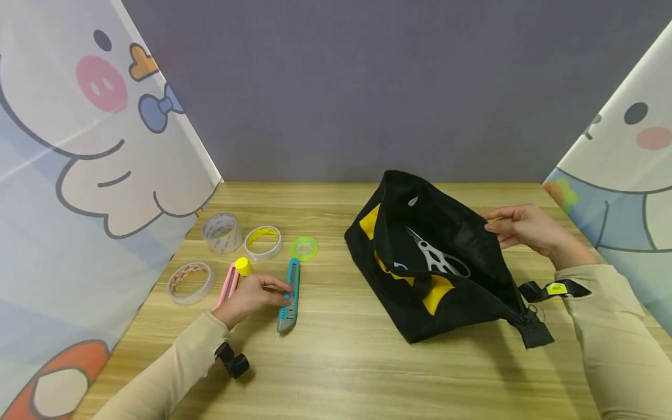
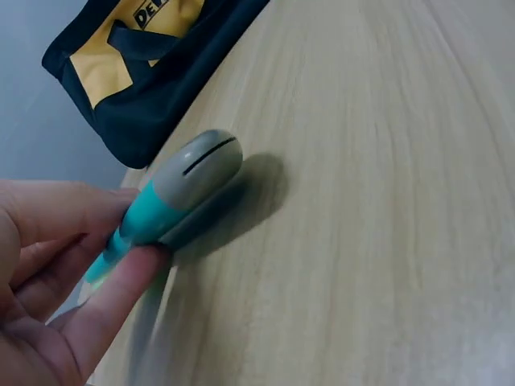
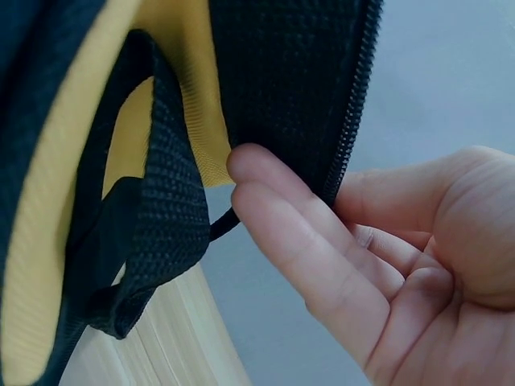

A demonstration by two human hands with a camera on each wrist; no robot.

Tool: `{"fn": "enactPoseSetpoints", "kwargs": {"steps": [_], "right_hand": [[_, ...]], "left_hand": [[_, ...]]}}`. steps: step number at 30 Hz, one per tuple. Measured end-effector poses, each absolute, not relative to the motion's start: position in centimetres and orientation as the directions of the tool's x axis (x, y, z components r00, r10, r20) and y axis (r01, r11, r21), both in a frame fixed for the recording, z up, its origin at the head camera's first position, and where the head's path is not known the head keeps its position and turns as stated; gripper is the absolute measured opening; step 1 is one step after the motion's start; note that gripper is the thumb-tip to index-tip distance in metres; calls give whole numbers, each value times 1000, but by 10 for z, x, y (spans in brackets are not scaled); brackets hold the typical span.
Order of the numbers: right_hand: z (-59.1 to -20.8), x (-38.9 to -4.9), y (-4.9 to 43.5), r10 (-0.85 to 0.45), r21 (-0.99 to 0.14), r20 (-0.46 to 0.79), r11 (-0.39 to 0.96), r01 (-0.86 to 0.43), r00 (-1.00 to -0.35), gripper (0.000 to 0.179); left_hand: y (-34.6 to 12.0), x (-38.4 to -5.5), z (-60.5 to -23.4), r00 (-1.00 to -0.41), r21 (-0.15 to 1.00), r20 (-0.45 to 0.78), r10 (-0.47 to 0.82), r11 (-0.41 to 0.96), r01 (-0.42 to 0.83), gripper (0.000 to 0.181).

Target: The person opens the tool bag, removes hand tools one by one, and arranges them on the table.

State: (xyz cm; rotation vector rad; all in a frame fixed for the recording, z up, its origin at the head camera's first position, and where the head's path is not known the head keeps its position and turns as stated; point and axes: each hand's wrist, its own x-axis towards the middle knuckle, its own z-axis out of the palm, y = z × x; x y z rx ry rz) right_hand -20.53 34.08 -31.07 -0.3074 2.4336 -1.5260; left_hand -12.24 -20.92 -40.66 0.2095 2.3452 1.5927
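My left hand (image 1: 255, 297) pinches a teal and grey utility knife (image 1: 290, 294) between thumb and fingers. In the left wrist view the knife's rounded grey end (image 2: 201, 165) tilts up off the table, casting a shadow. On the right, a black and yellow tool bag (image 1: 378, 291) stands with its mouth spread wide. White-grey scissors (image 1: 434, 256) lie inside it. My right hand (image 1: 520, 230) holds the bag's zippered edge (image 3: 350, 104), thumb on one side and fingers on the other. A black strap handle (image 3: 173, 177) hangs near those fingertips.
Left of the knife lie a pink utility knife (image 1: 228, 284), a yellow-capped item (image 1: 243, 266) partly behind my hand, and several tape rolls, among them a clear roll (image 1: 222, 238) and a green roll (image 1: 304, 238). A grey wall (image 1: 336, 87) rises behind the wooden table (image 1: 336, 379).
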Motion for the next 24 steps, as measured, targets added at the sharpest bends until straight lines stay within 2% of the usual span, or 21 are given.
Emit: {"fn": "enactPoseSetpoints", "kwargs": {"steps": [6, 12, 18, 24], "right_hand": [[-312, -206, 340, -307, -897, -103, 440, -45, -946, 36], [-312, -207, 339, -295, -881, -113, 471, -42, -949, 25], [-311, -208, 337, -276, -853, -123, 520, -41, -953, 44], [-310, -207, 336, -276, -851, -118, 523, -46, -954, 47]], "left_hand": [[-210, -121, -405, -952, 900, -139, 274, 437, -6, 24], [-207, -119, -403, -947, 864, -102, 304, 499, 67, 24], [-203, -118, -400, -958, 813, -99, 271, 577, 80, 22], [-199, -120, -384, -954, 741, -90, 285, 660, 127, 20]]}}
